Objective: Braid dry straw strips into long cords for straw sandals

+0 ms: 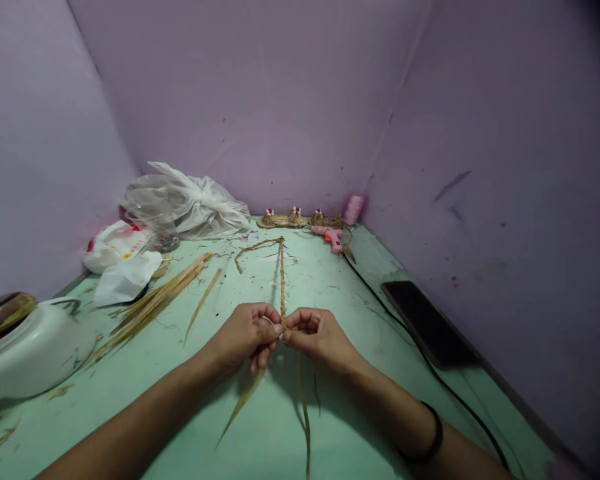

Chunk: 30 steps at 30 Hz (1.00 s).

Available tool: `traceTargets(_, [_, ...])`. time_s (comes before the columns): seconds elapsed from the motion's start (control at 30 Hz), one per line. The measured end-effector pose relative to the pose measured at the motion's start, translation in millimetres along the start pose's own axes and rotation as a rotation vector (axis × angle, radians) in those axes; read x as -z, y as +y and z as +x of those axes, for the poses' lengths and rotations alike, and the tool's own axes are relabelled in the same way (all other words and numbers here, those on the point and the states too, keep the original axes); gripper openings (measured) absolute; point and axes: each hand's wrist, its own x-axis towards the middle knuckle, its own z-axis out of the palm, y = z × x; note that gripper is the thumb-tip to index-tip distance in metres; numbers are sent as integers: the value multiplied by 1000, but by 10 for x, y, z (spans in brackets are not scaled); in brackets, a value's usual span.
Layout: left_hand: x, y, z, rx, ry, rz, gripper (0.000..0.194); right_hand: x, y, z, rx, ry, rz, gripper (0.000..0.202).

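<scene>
A braid of dried, straw-coloured fibre (283, 277) runs from the far part of the green table toward me. Its near end is pinched between the fingertips of my left hand (253, 330) and my right hand (317, 333), which almost touch. Loose strands hang from the braid: a wide flat strip (243, 407) below my left hand and a thin one (305, 407) beside my right. At its far end the braid meets a thinner twisted length (255, 247) that bends off to the left. The fingertips partly hide the strand crossing.
Dried strips (160, 300) lie left, near a white bowl (35, 350). A knotted plastic bag (200, 203) sits back left. Behind are a pink glue gun (330, 237), pink thread spool (353, 209) and woven pieces (283, 221). A phone (427, 323) and black cable (420, 347) lie right.
</scene>
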Motion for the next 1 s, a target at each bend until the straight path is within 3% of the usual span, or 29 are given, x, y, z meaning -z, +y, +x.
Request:
traceTargets(0.1, [18, 29, 11, 92, 0, 49, 20, -22, 21, -39, 110, 56, -213, 15])
traceTargets(0.2, [3, 37, 19, 108, 92, 168, 15, -12, 24, -85, 184, 72, -440, 11])
traceTargets(0.27, [-14, 27, 29, 22, 155, 242, 10, 43, -37, -67, 156, 2, -514, 11])
traceTargets(0.37, [-25, 9, 59, -151, 110, 318, 9, 198, -249, 120, 7, -62, -433, 12])
traceTargets(0.5, [-15, -2, 110, -242, 27, 305, 14, 444, -539, 710, -165, 202, -267, 8])
traceTargets(0.63, [17, -70, 162, -308, -13, 320, 17, 636, -553, 1490, -152, 416, -364, 5])
traceTargets(0.73, [65, -172, 238, -399, 27, 376, 18, 717, -433, 2017, -146, 494, -444, 6])
traceTargets(0.83, [127, -269, 355, -392, 13, 420, 15, 738, -310, 2398, -158, 533, -565, 13])
traceTargets(1.0, [225, -489, 531, -405, -122, 463, 19, 704, -207, 2647, -140, 549, -834, 23])
